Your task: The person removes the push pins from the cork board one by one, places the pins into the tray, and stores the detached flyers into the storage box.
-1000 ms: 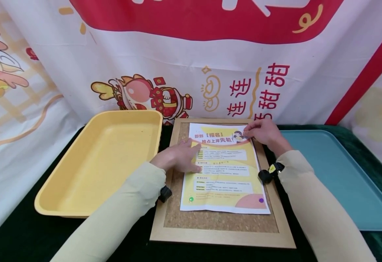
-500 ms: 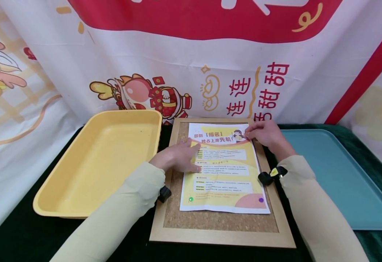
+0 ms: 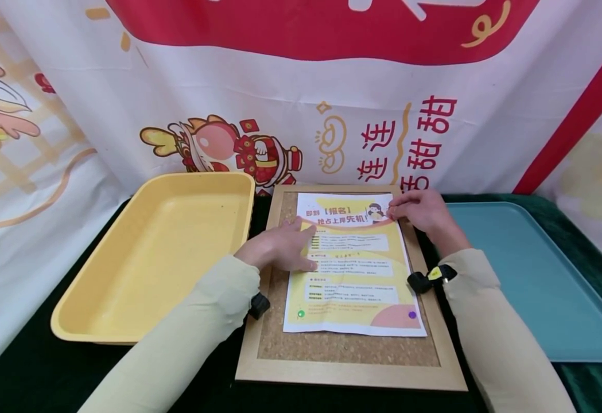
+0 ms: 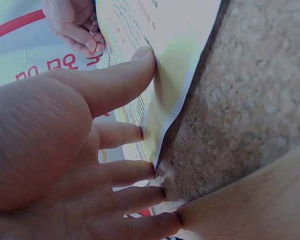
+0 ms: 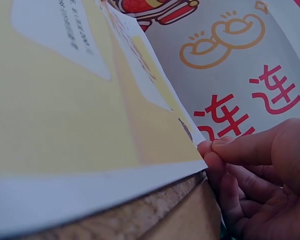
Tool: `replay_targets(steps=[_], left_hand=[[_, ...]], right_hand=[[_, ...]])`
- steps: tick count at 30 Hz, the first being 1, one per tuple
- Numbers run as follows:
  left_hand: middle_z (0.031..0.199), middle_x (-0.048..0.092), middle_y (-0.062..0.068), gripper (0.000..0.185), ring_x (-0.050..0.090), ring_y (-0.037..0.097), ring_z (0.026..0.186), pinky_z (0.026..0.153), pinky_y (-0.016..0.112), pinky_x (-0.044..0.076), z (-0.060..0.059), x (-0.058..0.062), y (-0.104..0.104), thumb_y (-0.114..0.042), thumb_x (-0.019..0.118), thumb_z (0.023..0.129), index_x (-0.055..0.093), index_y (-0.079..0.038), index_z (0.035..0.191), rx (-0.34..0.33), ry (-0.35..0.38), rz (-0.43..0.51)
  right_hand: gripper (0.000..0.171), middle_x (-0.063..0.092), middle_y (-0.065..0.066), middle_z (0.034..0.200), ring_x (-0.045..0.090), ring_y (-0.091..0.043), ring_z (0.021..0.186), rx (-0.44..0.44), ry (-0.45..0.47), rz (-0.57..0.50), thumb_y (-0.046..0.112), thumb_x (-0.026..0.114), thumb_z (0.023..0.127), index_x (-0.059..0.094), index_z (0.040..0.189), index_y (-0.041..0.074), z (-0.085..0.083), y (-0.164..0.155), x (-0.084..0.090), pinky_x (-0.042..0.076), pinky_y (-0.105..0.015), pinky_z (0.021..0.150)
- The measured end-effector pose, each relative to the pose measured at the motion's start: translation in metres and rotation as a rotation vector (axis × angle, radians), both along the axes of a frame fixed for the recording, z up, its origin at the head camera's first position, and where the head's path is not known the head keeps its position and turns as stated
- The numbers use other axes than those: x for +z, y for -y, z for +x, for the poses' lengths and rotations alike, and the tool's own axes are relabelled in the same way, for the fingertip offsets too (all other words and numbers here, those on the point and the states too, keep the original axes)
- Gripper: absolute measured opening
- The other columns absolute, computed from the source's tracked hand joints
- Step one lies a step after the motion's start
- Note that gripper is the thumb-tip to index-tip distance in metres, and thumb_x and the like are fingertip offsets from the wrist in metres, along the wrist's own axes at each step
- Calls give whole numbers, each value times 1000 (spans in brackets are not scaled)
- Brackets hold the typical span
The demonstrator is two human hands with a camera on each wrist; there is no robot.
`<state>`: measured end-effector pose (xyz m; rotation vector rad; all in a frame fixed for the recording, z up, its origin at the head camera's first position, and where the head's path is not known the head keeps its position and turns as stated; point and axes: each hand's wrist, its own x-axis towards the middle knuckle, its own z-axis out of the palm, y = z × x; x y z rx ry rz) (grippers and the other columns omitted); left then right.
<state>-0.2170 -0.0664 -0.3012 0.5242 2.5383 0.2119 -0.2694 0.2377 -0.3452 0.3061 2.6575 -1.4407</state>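
A yellow printed paper sheet (image 3: 352, 301) lies on a wood-framed corkboard (image 3: 326, 348). Two pushpins mark its lower corners, a green pushpin (image 3: 301, 314) on the left and a purple pushpin (image 3: 412, 315) on the right. Spread across the sheet's upper left edge is my left hand (image 3: 282, 245), its fingertips on paper and board in the left wrist view. My right hand (image 3: 424, 215) is at the upper right corner, thumb and forefinger (image 5: 250, 150) pinched together over it. I cannot tell what lies between those fingertips. The sheet's lower edge waves slightly.
To the left stands a deep yellow tray (image 3: 177, 258), close beside the board. A flat blue tray (image 3: 528, 269) lies to the right, partly behind the right forearm. Dark green cloth (image 3: 208, 373) covers the table. A printed white curtain (image 3: 280, 80) hangs directly behind the board.
My right hand has shifted slightly to the right at the sheet's upper right corner, its forearm swinging a little. My left hand, the sheet and the lower pins have stayed put.
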Motion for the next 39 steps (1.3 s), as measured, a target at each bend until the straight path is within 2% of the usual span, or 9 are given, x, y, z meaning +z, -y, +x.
replay_targets(steps=[2,6,8,11,15,21,27,39], left_hand=[[180,-2,15,88,1,39,167,135,55,10,0,1,0,-46,64,105,14,-21,172,5,2,1],[181,-1,15,88,2,39,168,135,55,11,0,1,-1,-47,64,105,14,-21,172,-1,0,2],[181,0,15,88,2,38,168,135,55,11,0,0,-2,-47,64,105,15,-21,172,-9,-5,3],[181,1,15,88,3,39,168,135,56,12,-1,-1,-4,-47,65,104,16,-20,172,-16,-10,1],[181,1,16,88,3,39,168,135,56,12,0,-1,-4,-47,65,104,17,-20,172,-16,-12,-7],[181,0,15,88,2,38,168,136,55,11,-1,-1,-3,-47,64,104,15,-21,172,-10,-1,-10],[180,-1,15,88,2,38,168,136,54,11,0,-1,-1,-47,64,105,14,-21,172,-7,0,-10],[181,0,15,88,3,38,168,136,55,11,0,-1,0,-46,65,104,15,-20,172,4,-3,-6]], right_hand=[[28,70,-16,130,59,-29,114,-1,-9,-8,21,70,103,74,126,6,0,0,1,47,-37,93],[30,71,-18,128,66,-28,105,-4,-38,5,20,71,103,74,128,5,2,-3,3,55,-30,87],[32,68,-18,132,64,-29,108,-12,-45,19,20,71,103,74,130,5,4,-6,5,56,-30,87],[34,63,-18,141,58,-31,118,-33,-42,18,22,71,103,73,133,7,6,-11,8,55,-40,98],[37,58,-17,149,52,-34,128,-59,-30,-7,24,72,103,71,137,9,9,-16,11,47,-53,114],[40,59,-19,149,54,-35,131,-88,-37,-38,26,69,105,69,141,10,13,-25,15,41,-59,121],[42,62,-19,147,58,-34,129,-109,-37,-48,28,65,107,66,144,9,16,-33,18,45,-55,120],[48,59,-18,151,55,-30,129,-158,-26,-31,35,65,107,63,149,12,16,-53,20,48,-49,114]])
